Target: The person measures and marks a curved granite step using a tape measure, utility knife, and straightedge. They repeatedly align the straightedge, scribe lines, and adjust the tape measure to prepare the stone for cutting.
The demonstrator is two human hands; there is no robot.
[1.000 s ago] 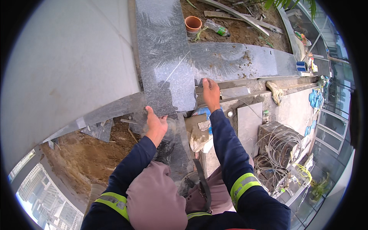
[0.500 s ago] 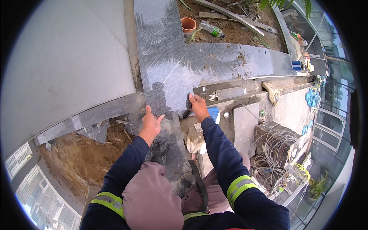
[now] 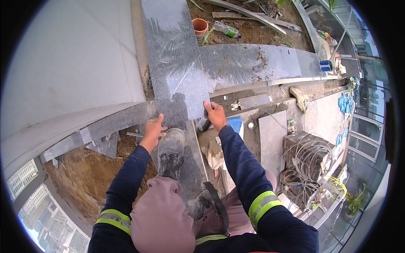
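Observation:
A long grey stone slab runs away from me, with a pale line across its surface and a dark shadow near its close end. My left hand is at the slab's near left corner, a fingertip against the edge and the thumb held apart. At the near right corner, my right hand has its thumb on the slab's edge; its other fingers are folded and partly hidden. My dusty boot stands on a grey stone strip just below the slab's near end.
Another grey slab extends right beside a soil bed holding an orange pot and a plastic bottle. A pale wall rises at left above dug soil. Coiled wire lies around a block at right.
My left hand has drawn slightly left and down, its thumb coming off the slab's near end. The right hand stays at its corner. The view has shifted, and more of my boot shows.

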